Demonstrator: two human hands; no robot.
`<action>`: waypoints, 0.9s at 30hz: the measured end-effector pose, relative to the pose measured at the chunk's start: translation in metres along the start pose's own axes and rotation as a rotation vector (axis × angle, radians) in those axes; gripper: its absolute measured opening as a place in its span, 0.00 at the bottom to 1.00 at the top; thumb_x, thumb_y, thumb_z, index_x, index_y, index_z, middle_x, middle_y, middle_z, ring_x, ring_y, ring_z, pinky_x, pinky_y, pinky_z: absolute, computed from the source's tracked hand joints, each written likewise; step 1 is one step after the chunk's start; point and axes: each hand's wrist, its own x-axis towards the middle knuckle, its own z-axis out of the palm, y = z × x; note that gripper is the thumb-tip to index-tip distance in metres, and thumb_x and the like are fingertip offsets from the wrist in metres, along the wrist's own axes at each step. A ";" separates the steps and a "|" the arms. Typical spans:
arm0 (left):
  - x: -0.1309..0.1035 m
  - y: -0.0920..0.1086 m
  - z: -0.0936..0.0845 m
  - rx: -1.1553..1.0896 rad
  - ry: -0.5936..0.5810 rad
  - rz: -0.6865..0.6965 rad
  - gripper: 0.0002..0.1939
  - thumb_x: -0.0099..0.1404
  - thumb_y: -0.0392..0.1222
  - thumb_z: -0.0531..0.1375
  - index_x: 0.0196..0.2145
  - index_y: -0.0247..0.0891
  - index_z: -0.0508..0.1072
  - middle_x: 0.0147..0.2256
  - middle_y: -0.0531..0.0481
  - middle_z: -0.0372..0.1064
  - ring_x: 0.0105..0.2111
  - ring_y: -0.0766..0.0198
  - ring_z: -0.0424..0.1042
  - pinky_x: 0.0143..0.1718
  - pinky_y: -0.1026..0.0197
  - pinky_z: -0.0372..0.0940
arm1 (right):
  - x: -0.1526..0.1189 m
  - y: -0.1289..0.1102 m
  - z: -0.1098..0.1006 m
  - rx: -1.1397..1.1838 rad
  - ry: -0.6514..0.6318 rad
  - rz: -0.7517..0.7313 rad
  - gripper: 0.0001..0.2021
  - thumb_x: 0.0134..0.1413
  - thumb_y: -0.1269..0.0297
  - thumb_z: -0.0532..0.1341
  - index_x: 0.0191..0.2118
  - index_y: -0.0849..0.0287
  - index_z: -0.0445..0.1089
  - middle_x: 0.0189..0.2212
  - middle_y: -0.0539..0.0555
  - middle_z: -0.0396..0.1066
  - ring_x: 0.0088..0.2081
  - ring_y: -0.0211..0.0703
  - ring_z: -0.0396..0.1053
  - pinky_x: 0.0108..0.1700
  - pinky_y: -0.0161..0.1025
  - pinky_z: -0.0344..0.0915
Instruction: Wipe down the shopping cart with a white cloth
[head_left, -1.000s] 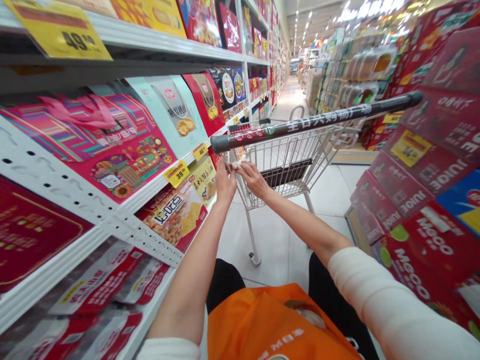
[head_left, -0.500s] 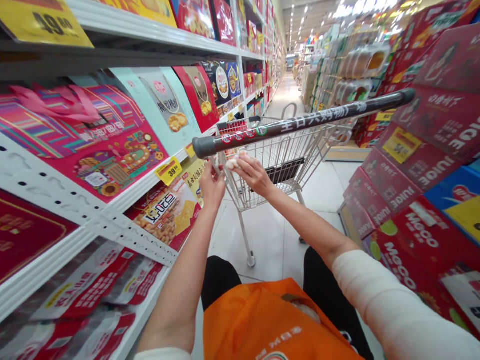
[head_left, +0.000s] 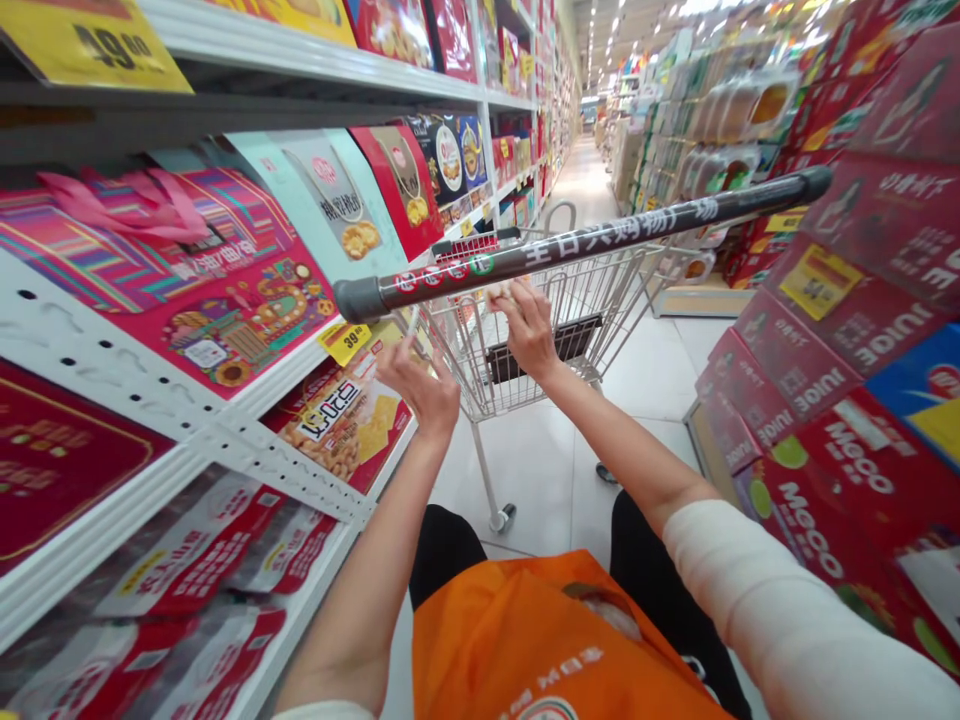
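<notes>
Shelving standing left of shopping cart. Dark handle slanting over cart. Left hand half-bending fingers near handle's left end; can't tell its grip. Right hand narrowly pinching small pale wad, just below handle.

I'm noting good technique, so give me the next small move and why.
Perhaps bring the right hand and its pale wad up against the cart handle: that hand appears to pinch the wad just below the handle, in the head view.
</notes>
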 end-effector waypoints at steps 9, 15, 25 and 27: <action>0.019 0.041 0.029 0.011 -0.372 0.175 0.29 0.66 0.32 0.48 0.64 0.35 0.60 0.64 0.37 0.60 0.70 0.53 0.49 0.71 0.43 0.44 | 0.012 0.006 -0.011 0.044 0.017 0.086 0.21 0.70 0.66 0.44 0.58 0.52 0.69 0.58 0.59 0.70 0.66 0.51 0.60 0.69 0.60 0.51; 0.029 0.044 0.034 0.059 -0.389 0.190 0.31 0.64 0.32 0.52 0.65 0.37 0.60 0.67 0.41 0.57 0.70 0.49 0.47 0.72 0.40 0.39 | 0.011 0.001 -0.015 -0.004 0.139 0.247 0.20 0.69 0.69 0.45 0.57 0.58 0.70 0.58 0.63 0.68 0.64 0.52 0.59 0.65 0.54 0.57; 0.047 0.041 0.043 0.126 -0.472 0.216 0.30 0.62 0.29 0.50 0.63 0.29 0.64 0.61 0.32 0.63 0.65 0.42 0.57 0.71 0.38 0.42 | 0.015 0.009 -0.013 0.045 0.086 0.275 0.23 0.67 0.71 0.44 0.60 0.56 0.66 0.55 0.62 0.67 0.61 0.56 0.59 0.65 0.63 0.58; 0.048 0.043 0.045 0.130 -0.449 0.191 0.30 0.60 0.29 0.51 0.61 0.32 0.66 0.59 0.33 0.65 0.64 0.42 0.59 0.70 0.36 0.40 | 0.016 0.001 -0.010 0.048 0.066 0.276 0.22 0.68 0.70 0.44 0.61 0.56 0.65 0.54 0.62 0.67 0.60 0.56 0.59 0.65 0.63 0.58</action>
